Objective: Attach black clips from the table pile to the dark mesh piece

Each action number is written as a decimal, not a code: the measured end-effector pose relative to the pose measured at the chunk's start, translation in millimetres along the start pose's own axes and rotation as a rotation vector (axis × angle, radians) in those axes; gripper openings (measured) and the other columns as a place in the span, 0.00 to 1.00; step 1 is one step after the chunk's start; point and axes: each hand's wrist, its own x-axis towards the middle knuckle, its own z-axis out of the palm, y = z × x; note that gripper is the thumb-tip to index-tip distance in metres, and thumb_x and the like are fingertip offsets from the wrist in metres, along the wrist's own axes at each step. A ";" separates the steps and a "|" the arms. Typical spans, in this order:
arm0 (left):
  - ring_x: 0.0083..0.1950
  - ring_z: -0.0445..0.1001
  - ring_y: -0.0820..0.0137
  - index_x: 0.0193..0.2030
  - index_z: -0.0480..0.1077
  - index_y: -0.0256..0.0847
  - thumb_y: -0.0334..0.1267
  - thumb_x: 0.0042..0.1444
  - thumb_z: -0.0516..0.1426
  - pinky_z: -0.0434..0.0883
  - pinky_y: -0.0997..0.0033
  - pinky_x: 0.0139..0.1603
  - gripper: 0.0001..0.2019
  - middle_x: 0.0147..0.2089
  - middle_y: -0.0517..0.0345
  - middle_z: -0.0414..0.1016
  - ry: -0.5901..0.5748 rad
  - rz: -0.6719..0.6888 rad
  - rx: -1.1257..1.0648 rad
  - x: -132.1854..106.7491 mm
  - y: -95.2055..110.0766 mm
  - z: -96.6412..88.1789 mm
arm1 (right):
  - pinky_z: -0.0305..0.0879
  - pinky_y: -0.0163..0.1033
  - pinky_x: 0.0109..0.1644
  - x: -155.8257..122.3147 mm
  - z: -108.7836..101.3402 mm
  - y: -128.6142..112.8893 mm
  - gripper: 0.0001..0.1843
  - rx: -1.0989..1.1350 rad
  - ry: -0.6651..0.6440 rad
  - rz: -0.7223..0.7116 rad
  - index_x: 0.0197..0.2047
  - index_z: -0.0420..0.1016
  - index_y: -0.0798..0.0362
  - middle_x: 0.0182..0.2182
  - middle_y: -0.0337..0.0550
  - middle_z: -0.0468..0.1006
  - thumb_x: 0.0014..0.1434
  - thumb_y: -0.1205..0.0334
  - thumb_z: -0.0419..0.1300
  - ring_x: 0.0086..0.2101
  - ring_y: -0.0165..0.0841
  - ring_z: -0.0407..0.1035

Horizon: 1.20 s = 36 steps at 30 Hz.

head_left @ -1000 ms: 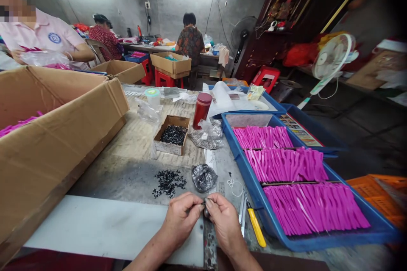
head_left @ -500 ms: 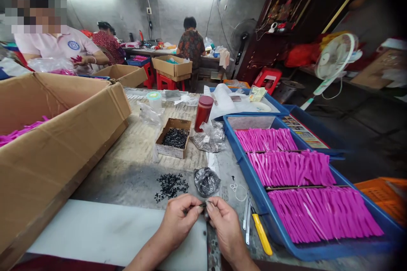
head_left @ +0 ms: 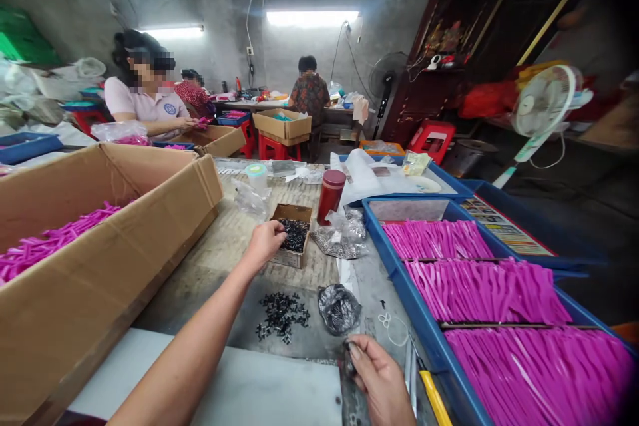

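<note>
My left hand (head_left: 267, 243) reaches forward to the small cardboard box (head_left: 291, 257) of tiny black parts (head_left: 295, 234). Its fingers are pinched at the box's left edge, and whatever they may hold is too small to make out. Low in the view, my right hand (head_left: 378, 373) pinches a small dark piece (head_left: 349, 354) between thumb and forefinger. A loose pile of black parts (head_left: 283, 315) lies on the table between the two hands. Just beyond my right hand sits a crumpled dark plastic bag (head_left: 339, 308).
On the right, a blue tray (head_left: 407, 293) holds rows of magenta strips (head_left: 484, 289). A yellow-handled tool (head_left: 435, 399) lies beside it. A large carton (head_left: 114, 233) fills the left. Behind the small box stand a red canister (head_left: 331, 196) and a bag of metal bits (head_left: 344, 239). Co-workers sit farther back.
My hands were together over the table front. The left has moved forward to the small box, while the right stays low, near the dark bag. The view has tilted up and turned slightly left.
</note>
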 end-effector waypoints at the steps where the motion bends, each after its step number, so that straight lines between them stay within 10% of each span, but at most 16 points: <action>1: 0.29 0.68 0.70 0.26 0.70 0.37 0.31 0.42 0.52 0.63 0.74 0.31 0.06 0.24 0.58 0.71 0.006 0.011 0.014 1.2 1.0 0.5 | 0.46 0.28 0.18 -0.8 0.4 -1.9 0.16 0.001 0.010 -0.002 0.24 0.69 0.56 0.14 0.33 0.61 0.37 0.52 0.62 0.16 0.23 0.52; 6: 0.33 0.68 0.72 0.29 0.70 0.39 0.30 0.45 0.51 0.62 0.76 0.36 0.07 0.30 0.59 0.71 -0.046 0.118 0.032 -28.4 10.8 1.2 | 0.48 0.28 0.17 -4.0 0.2 -10.3 0.14 0.004 0.055 0.003 0.23 0.69 0.55 0.13 0.31 0.61 0.36 0.53 0.63 0.15 0.23 0.52; 18: 0.35 0.65 0.70 0.27 0.68 0.40 0.30 0.49 0.48 0.60 0.76 0.31 0.08 0.31 0.57 0.68 -0.593 0.422 0.249 -105.9 18.1 25.6 | 0.45 0.29 0.18 -3.1 -3.4 -5.4 0.12 -0.047 0.020 -0.047 0.25 0.68 0.55 0.13 0.31 0.58 0.41 0.54 0.59 0.15 0.23 0.49; 36: 0.33 0.61 0.70 0.26 0.63 0.39 0.30 0.50 0.45 0.57 0.76 0.30 0.09 0.29 0.59 0.63 -0.527 0.355 0.151 -116.1 14.7 29.1 | 0.47 0.29 0.19 -5.9 -0.9 -4.7 0.13 -0.136 0.020 -0.095 0.23 0.67 0.56 0.15 0.33 0.59 0.43 0.53 0.58 0.17 0.24 0.50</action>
